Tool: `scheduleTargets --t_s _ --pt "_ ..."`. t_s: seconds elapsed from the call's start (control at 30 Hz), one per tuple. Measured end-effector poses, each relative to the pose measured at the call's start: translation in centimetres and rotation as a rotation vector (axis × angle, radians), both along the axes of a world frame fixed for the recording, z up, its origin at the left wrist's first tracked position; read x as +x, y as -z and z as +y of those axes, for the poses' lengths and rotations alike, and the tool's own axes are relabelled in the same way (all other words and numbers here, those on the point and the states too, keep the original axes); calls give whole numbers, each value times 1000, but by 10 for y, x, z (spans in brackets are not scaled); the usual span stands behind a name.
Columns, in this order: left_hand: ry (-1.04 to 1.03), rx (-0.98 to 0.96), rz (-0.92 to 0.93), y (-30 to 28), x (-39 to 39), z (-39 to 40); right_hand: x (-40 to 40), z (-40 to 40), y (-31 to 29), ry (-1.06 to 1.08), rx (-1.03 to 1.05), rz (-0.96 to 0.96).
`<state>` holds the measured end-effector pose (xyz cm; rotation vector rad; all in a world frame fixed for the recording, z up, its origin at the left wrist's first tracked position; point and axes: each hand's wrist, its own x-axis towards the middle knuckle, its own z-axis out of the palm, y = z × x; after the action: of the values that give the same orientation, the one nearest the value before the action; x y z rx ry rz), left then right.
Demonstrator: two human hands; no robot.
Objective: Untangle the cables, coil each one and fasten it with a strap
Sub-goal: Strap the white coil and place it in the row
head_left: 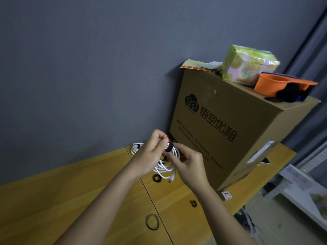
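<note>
A coiled white cable [165, 167] hangs between my hands above the wooden table [70, 191], its plug end [171, 179] dangling low. A black strap [169, 147] is wrapped around the top of the coil. My left hand [150, 154] pinches the coil at the strap. My right hand [187, 161] grips the strap and coil from the right. A second white coil [136, 147], banded with a black strap, lies on the table behind my left hand. Loose black straps lie on the table: a small ring [157, 178], another small ring [194, 203] and a larger loop [152, 221].
A large cardboard box [221, 128] stands on the table right behind my hands, against the grey wall. On top of it sit a tissue pack [247, 64] and an orange container [276, 84]. White shelving [304, 188] is past the table's right edge.
</note>
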<state>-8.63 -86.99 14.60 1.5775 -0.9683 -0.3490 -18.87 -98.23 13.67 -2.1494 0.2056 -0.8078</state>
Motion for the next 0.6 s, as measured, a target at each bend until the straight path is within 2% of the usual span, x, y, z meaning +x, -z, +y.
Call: scheduleTargets --t_s 0.1,0.2,0.3,0.4,0.5,0.6 --pt "-33 92 -91 0 0 5 4 2 6 26 54 57" --pt "-8 209 -125 9 -1 12 11 -2 15 24 -25 151" --pt "18 327 -180 23 2 17 20 -3 26 19 -191 231" --pt "3 440 -241 36 11 19 30 -3 34 -13 -234 308" --pt "-57 449 -240 49 18 17 38 -3 45 -15 -160 310" --pt "-156 441 -238 61 24 10 46 -2 63 -59 24 249"
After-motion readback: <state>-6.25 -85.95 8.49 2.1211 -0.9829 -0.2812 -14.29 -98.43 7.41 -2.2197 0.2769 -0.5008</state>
